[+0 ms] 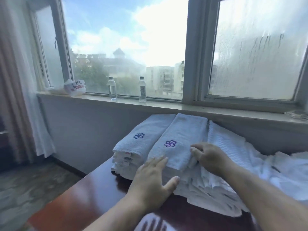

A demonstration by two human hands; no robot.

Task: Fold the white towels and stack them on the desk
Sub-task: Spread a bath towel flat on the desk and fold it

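Note:
A folded white towel (pixel 180 140) with a purple flower mark lies on top of a pile in the middle of the dark wooden desk (pixel 93 197). To its left stands a stack of folded white towels (pixel 136 145) with a blue flower mark on top. My left hand (pixel 151 180) rests flat, fingers straight, against the near end of the middle towel. My right hand (pixel 210 157) has its fingers curled at that towel's right edge, pinching the cloth. Loose unfolded white towels (pixel 233 172) are heaped to the right.
Two clear water bottles (pixel 112 88) (pixel 142 90) and a white plastic bag (pixel 75 87) stand on the windowsill behind the desk. A curtain (pixel 21 80) hangs at the left. Another white cloth (pixel 153 222) shows at the bottom edge. The desk's left edge drops to the floor.

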